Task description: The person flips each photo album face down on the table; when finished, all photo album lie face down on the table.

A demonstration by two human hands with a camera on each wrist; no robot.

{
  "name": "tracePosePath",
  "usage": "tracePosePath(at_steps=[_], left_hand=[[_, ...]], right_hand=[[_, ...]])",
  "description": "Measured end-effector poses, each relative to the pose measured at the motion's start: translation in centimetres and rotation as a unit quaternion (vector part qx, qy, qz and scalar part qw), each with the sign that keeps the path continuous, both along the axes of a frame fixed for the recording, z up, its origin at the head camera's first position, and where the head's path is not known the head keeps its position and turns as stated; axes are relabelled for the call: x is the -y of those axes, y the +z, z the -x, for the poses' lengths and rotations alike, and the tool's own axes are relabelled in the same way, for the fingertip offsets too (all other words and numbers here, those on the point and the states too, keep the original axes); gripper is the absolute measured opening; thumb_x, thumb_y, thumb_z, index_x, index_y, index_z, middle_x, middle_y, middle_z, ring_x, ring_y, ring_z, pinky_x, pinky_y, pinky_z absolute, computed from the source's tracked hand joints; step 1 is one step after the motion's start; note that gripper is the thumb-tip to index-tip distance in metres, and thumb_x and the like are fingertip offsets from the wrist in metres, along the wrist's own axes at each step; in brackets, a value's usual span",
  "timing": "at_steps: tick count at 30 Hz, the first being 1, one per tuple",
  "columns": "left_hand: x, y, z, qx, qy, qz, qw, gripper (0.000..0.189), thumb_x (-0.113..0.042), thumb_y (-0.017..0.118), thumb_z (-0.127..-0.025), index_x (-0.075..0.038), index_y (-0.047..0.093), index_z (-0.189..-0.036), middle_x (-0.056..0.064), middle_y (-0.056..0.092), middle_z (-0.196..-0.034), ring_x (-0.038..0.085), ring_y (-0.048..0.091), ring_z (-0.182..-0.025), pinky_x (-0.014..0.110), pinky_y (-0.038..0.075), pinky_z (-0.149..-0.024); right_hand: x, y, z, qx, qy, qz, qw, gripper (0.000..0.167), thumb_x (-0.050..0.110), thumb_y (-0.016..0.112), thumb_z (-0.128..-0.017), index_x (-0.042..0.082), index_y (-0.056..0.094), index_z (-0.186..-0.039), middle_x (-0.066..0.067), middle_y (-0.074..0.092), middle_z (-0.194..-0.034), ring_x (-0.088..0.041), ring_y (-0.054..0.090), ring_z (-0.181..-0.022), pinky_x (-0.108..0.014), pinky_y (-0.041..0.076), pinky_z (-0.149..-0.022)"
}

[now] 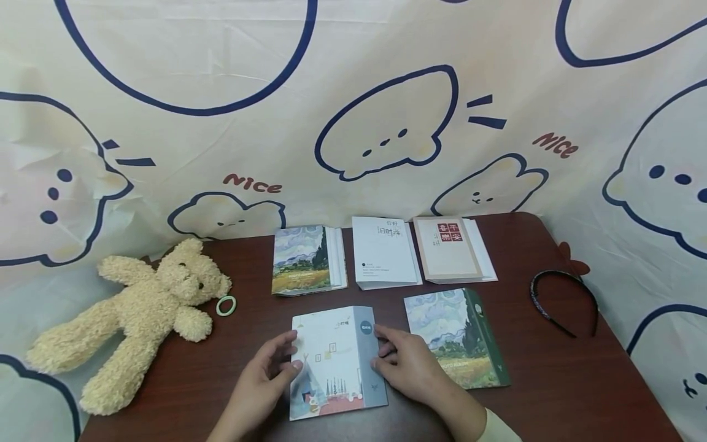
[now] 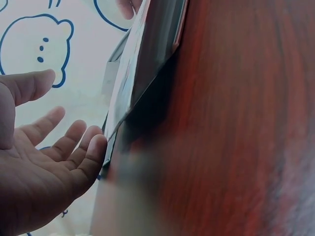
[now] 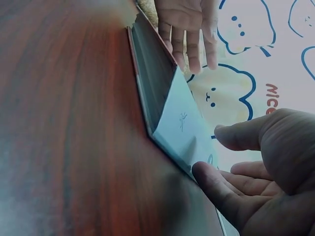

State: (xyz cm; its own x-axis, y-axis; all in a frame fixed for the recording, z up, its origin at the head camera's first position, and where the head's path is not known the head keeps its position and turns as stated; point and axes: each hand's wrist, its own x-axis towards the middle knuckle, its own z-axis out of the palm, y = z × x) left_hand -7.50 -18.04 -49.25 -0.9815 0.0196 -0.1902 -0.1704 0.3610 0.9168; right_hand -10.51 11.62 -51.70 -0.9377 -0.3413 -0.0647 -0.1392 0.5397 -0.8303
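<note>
Your left hand [image 1: 262, 374] and right hand [image 1: 405, 362] are framing the white album [image 1: 334, 365]

You are sitting over a dark reddish-brown table [image 1: 245, 273], and the white album is lying flat at its near side, between your hands, its blue strip facing your right. Your left hand is curving loosely, gripping nothing, and a fingertip is meeting the album's left edge in the left wrist view. Your right hand is also relaxing open at the strip's edge; its thumb is hanging clear of the cover, and one fingertip is appearing to touch the edge.

Just right of the white album, a landscape album [image 1: 450, 337] with a green strip is lying slightly tilted, your right wrist crossing in front of its lower left part. Behind, three more are standing in a row: a landscape-covered book [image 1: 301, 258], a white book [image 1: 383, 252] and a beige book [image 1: 448, 248] with red print.

To your left, a teddy bear [image 1: 146, 301] is sprawling, a pale green ring [image 1: 226, 306] lying near its head. Far right, a dark headband [image 1: 593, 301] is resting. A printed cloth [image 1: 221, 147] is hanging behind everything.
</note>
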Motion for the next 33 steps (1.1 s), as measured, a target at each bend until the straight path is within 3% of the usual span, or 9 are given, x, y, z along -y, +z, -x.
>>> tracePosePath(at_steps=[10, 13, 20, 29, 33], left_hand=[[0.6, 0.6, 1.2, -0.004, 0.003, 0.022, 0.9998, 0.051, -0.011, 0.073, -0.098, -0.013, 0.057, -0.146, 0.012, 0.063, -0.136, 0.026, 0.058, -0.126, 0.031, 0.052, -0.094], [0.9, 0.7, 1.7, 0.000, 0.006, 0.019, 0.9998, 0.051, -0.012, 0.073, -0.099, -0.014, 0.056, -0.147, 0.013, 0.061, -0.138, 0.028, 0.057, -0.129, 0.034, 0.052, -0.097], [1.3, 1.0, 2.9, -0.001, 0.010, 0.017, 0.9998, 0.053, -0.015, 0.069, -0.101, -0.012, 0.051, -0.151, 0.017, 0.054, -0.148, 0.036, 0.048, -0.140, 0.057, 0.043, -0.110], [1.5, 1.5, 4.8, -0.005, 0.018, 0.020, 0.9996, 0.056, -0.018, 0.069, -0.101, -0.016, 0.048, -0.153, 0.015, 0.042, -0.156, 0.036, 0.038, -0.147, 0.057, 0.036, -0.116], [1.8, 1.4, 5.9, -0.002, 0.030, 0.024, 0.9993, 0.059, -0.021, 0.069, -0.102, -0.015, 0.044, -0.155, 0.014, 0.035, -0.160, 0.038, 0.034, -0.149, 0.059, 0.039, -0.113]], right_hand=[[1.4, 1.2, 1.2, -0.031, -0.016, -0.005, 0.9994, 0.061, 0.016, 0.078, -0.091, 0.005, 0.057, -0.147, -0.003, 0.069, -0.118, -0.010, 0.067, -0.093, -0.028, 0.057, -0.081], [2.1, 1.6, 1.7, -0.038, -0.020, -0.005, 0.9991, 0.061, 0.017, 0.078, -0.092, 0.007, 0.056, -0.148, -0.002, 0.068, -0.120, -0.013, 0.065, -0.098, -0.032, 0.056, -0.086], [3.8, 2.3, 2.9, -0.061, -0.008, 0.012, 0.9980, 0.062, 0.020, 0.077, -0.093, 0.009, 0.054, -0.150, -0.005, 0.067, -0.131, -0.019, 0.066, -0.113, -0.040, 0.054, -0.097], [5.7, 2.9, 4.7, -0.070, 0.002, 0.000, 0.9975, 0.061, 0.023, 0.076, -0.095, 0.012, 0.054, -0.151, -0.005, 0.061, -0.144, -0.023, 0.058, -0.132, -0.046, 0.047, -0.108], [6.5, 3.0, 5.7, -0.061, 0.007, 0.005, 0.9981, 0.064, 0.024, 0.075, -0.095, 0.012, 0.051, -0.153, -0.007, 0.057, -0.149, -0.027, 0.053, -0.138, -0.050, 0.045, -0.111]])
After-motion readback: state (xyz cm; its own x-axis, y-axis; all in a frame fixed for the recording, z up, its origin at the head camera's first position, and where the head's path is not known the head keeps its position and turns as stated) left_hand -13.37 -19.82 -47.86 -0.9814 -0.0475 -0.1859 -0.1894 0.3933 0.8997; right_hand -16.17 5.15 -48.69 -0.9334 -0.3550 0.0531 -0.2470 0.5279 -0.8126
